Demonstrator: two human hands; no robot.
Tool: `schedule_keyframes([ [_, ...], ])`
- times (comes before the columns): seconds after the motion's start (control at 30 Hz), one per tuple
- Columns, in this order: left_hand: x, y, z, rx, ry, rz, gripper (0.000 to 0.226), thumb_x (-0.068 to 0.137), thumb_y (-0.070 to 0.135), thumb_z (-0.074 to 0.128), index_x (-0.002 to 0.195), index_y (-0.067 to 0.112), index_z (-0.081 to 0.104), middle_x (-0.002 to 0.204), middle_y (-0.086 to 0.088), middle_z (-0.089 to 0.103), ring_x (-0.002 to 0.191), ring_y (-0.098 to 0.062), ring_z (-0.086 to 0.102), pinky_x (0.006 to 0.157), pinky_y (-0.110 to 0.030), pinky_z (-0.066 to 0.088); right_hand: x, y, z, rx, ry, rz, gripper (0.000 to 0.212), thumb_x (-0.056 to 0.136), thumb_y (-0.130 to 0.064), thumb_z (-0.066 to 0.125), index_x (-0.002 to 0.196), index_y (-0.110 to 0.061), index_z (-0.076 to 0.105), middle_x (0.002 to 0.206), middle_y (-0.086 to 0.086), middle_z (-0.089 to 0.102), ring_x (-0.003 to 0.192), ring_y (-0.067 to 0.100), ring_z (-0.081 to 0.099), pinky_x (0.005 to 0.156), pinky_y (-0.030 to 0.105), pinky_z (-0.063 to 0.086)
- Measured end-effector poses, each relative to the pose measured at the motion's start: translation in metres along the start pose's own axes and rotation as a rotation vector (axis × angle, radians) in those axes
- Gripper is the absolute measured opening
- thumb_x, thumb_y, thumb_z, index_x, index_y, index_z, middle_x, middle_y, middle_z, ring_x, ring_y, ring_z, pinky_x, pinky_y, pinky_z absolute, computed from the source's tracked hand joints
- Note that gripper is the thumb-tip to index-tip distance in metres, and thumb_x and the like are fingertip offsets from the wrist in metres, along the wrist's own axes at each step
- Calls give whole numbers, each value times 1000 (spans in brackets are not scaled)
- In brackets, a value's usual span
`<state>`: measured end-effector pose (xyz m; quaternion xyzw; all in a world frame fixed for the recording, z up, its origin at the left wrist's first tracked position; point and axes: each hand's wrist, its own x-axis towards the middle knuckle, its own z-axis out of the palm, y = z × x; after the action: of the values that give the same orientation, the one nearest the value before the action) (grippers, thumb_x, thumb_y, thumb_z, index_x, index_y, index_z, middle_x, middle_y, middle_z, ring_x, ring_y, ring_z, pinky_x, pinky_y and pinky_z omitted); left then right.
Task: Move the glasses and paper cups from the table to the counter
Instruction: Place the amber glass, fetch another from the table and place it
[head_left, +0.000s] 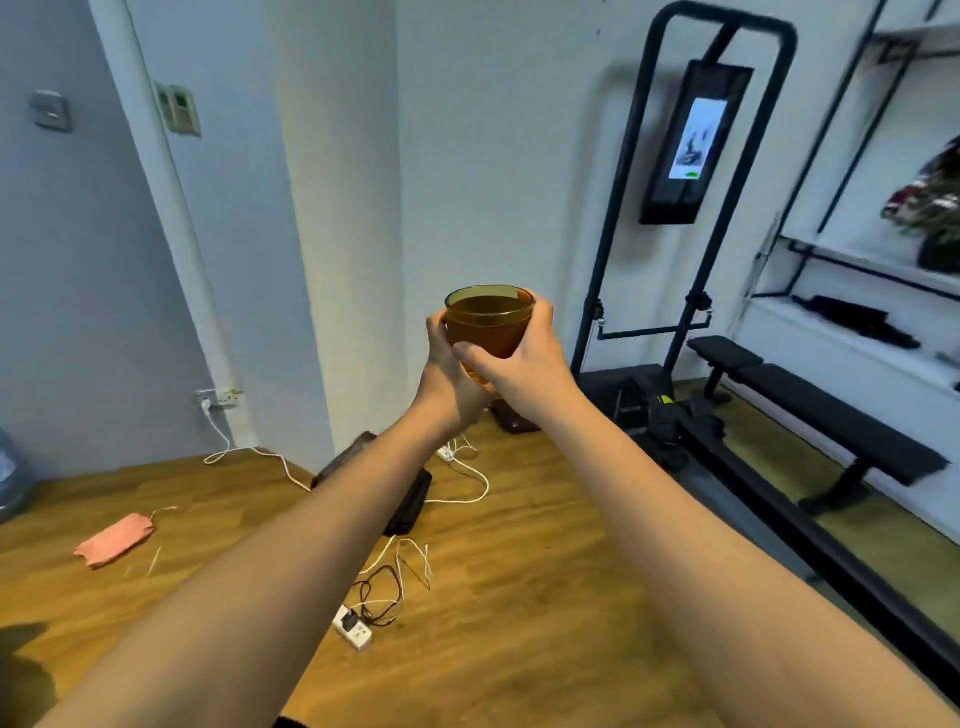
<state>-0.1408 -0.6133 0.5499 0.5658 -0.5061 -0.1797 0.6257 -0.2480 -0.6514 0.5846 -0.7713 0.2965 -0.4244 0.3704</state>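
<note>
Lower left of the frame: a pink cloth (115, 538) lies on the wooden floor (519, 597). Lower centre: a white power strip (353, 629) with tangled cables. Centre: the left hand (448, 374) and the right hand (524, 358), both arms outstretched, grasp an amber transparent glass (488, 325) from either side, fingers curled round it; the glass is upright, raised in the air before the white wall. Right: a black bench (821, 415) below a wall-mounted screen (696, 140).
</note>
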Motion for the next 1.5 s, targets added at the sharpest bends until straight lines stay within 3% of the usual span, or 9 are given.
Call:
schedule_keyframes([
  [0.07, -1, 5, 39, 3, -62, 59, 89, 61, 49, 80, 128, 35, 24, 117, 10, 49, 105, -6, 57, 72, -13, 55, -12, 11, -34, -33, 79, 28, 99, 75, -44, 84, 148, -22, 21, 135, -4, 42, 124, 14, 45, 94, 25, 49],
  [0.17, -1, 11, 101, 24, -199, 97, 93, 71, 28, 89, 137, 20, 24, 112, 19, 47, 103, 7, 56, 80, -12, 52, -32, 30, -91, -77, 195, 87, 99, 74, -41, 85, 148, -21, 21, 139, 2, 45, 127, 19, 48, 102, 34, 50],
  [0.3, -8, 24, 167, -72, -322, 96, 84, 78, 22, 87, 134, 22, 25, 111, 18, 48, 93, 27, 52, 73, 1, 43, -59, 43, -155, -142, 259, 134, 91, 74, -36, 84, 144, -23, 27, 131, -3, 49, 120, 15, 51, 89, 19, 46],
  [0.43, -31, 60, 263, -191, -516, 39, 91, 60, 47, 83, 131, 27, 30, 113, 10, 58, 89, 12, 62, 67, -5, 48, -101, 63, -249, -207, 364, 204, 99, 75, -34, 84, 151, -22, 21, 137, -2, 49, 123, 16, 51, 94, 27, 48],
  [0.73, -112, 131, 490, -294, -737, 50, 73, 82, 18, 83, 134, 17, 31, 117, 3, 57, 100, -9, 64, 68, -10, 51, -211, 102, -450, -300, 613, 303, 97, 76, -43, 81, 150, -28, 22, 137, -7, 49, 122, 13, 51, 95, 29, 50],
  [0.93, -170, 190, 620, -360, -861, 29, 79, 76, 23, 87, 135, 28, 35, 118, 9, 63, 105, -4, 66, 85, -27, 59, -288, 105, -583, -340, 659, 325, 67, 87, -45, 74, 137, -39, 30, 132, -18, 52, 115, -5, 52, 100, 26, 46],
  [1.17, -232, 244, 759, -380, -1032, 26, 73, 82, 22, 84, 135, 26, 35, 115, 11, 61, 103, -4, 63, 70, -11, 52, -365, 126, -708, -380, 806, 397, 86, 89, -47, 71, 155, -29, 20, 148, -7, 48, 134, 12, 47, 110, 37, 44],
  [1.33, -257, 258, 853, -427, -1108, -67, 88, 67, 41, 81, 140, 26, 35, 122, 0, 63, 112, -18, 64, 99, -40, 54, -401, 170, -791, -362, 885, 452, 68, 102, -47, 48, 160, -26, 18, 155, -1, 42, 139, 14, 43, 115, 40, 40],
  [1.5, -263, 266, 959, -450, -1125, -50, 95, 49, 49, 80, 132, 27, 39, 112, 2, 66, 105, -18, 68, 91, -36, 58, -416, 220, -881, -352, 966, 439, 58, 104, -45, 42, 158, -28, 25, 147, -7, 48, 134, 11, 48, 110, 32, 44],
])
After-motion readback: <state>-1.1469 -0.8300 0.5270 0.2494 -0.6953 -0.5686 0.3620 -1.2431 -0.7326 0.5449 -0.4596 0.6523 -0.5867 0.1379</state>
